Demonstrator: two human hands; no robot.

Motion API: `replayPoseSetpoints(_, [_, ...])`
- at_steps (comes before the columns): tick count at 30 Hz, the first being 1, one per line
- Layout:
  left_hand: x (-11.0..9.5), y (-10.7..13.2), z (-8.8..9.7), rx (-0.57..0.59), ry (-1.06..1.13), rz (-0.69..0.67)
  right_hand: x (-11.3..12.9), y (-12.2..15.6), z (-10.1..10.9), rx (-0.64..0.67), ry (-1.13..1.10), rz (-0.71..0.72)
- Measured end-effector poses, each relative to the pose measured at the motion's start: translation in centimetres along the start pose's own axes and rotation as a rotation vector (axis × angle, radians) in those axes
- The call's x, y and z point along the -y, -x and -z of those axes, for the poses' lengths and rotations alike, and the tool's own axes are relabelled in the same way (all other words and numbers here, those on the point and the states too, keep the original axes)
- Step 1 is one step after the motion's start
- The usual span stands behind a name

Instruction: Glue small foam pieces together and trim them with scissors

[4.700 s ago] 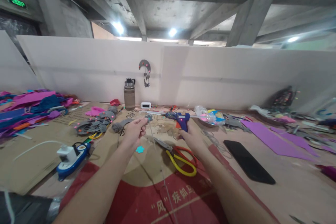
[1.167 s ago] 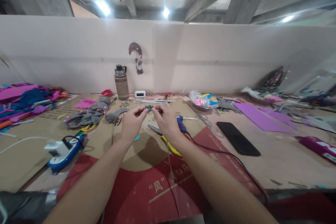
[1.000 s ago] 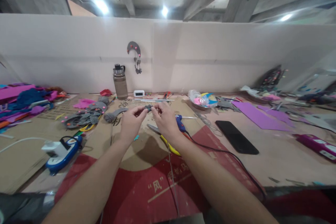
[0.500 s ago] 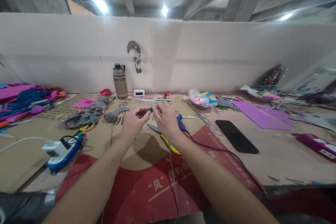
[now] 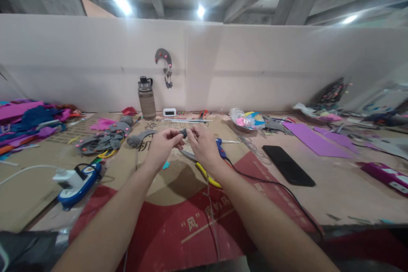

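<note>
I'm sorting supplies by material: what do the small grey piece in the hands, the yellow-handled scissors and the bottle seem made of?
Small grey piece: perhaps matte felt, showing no shine; partly covered, so unsure.
Scissors: grey blades look like metal with a dull sheen; the evenly yellow handle suggests plastic.
Bottle: tinted, see-through body, probably smooth plastic, though glass is possible.

The small piece (image 5: 183,132) I hold is dark grey, the scissors' handle (image 5: 204,172) shows yellow, and the glue gun (image 5: 220,148) is deep blue. My cardboard (image 5: 162,231) is tan with black characters (image 5: 145,146) and red with tan ones. I see a black phone (image 5: 288,165), purple sheets (image 5: 315,139) and a blue-and-white power strip (image 5: 78,193).
</note>
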State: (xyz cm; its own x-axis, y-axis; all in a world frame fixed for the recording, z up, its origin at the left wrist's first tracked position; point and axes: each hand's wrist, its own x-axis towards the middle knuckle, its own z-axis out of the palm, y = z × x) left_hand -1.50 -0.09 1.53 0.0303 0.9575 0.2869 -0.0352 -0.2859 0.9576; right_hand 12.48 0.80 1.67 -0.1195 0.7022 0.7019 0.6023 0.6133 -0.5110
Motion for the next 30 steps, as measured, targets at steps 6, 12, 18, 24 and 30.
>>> replayPoseSetpoints(6, [-0.01,-0.02,0.17,0.076,0.057,0.023,-0.34,-0.11,0.27,0.018,0.012,-0.018])
replayPoseSetpoints(12, [-0.29,0.13,0.18,0.124,0.032,-0.008,-0.14,-0.09,0.54,0.02,0.015,-0.044])
replayPoseSetpoints(18, [-0.22,0.18,0.05,0.086,-0.075,-0.023,0.01,0.0,0.53,0.062,-0.01,-0.041])
replayPoseSetpoints(24, [-0.31,0.37,-0.18,0.069,-0.115,-0.026,0.08,0.1,0.57,0.085,-0.025,-0.054])
replayPoseSetpoints(30, [-0.56,0.44,-0.17,0.021,-0.184,-0.029,0.2,0.24,0.52,0.099,-0.048,-0.043])
